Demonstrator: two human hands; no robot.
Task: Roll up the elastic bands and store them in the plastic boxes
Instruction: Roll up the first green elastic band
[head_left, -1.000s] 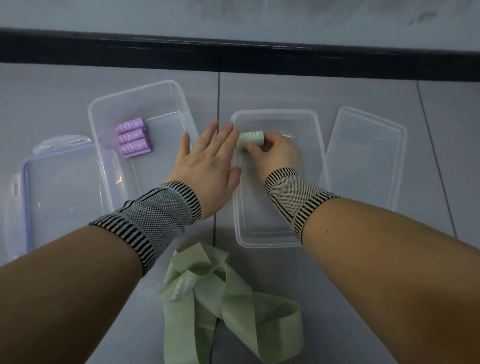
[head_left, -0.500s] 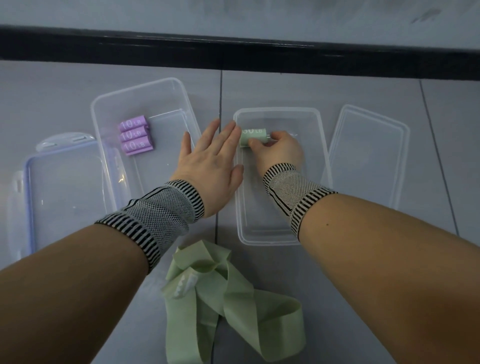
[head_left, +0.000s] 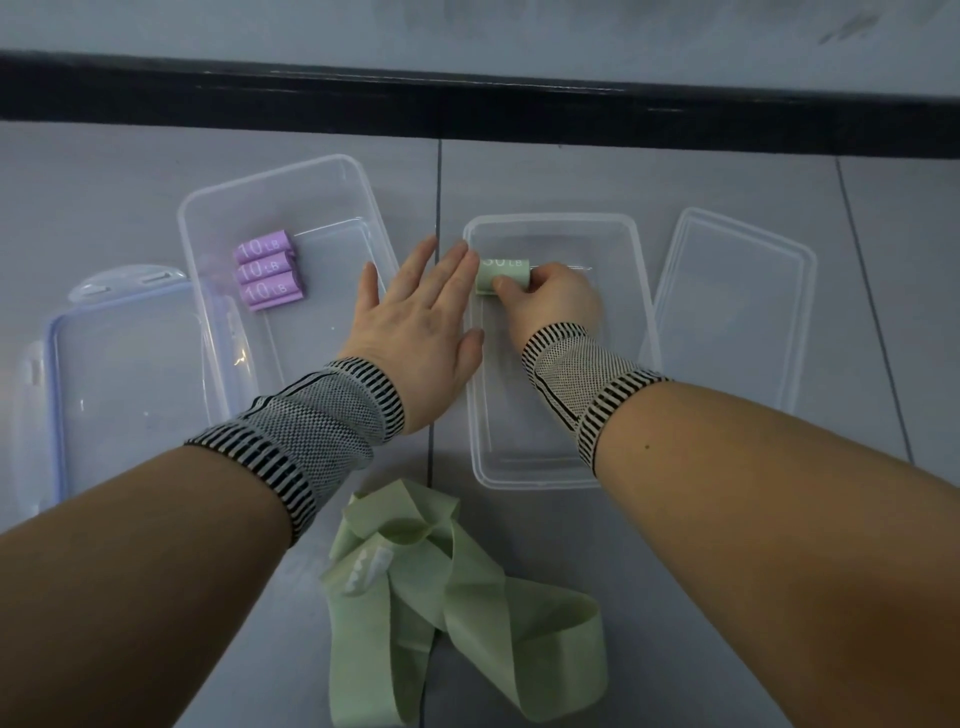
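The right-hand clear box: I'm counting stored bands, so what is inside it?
Inside the clear box is one green roll, held by the right hand at the far left corner. The hand and wrist cover part of the floor; the rest looks bare.

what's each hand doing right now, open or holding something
Left hand: open, fingers straight, flat beside the right plastic box.
Right hand: pinches the green rolled band inside that box.

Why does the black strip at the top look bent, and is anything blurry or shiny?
Head view: the wide lens bows the black strip; light is dim and bluish; small glints on the left box; the print on the green roll is soft, the purple rolls read clearly.
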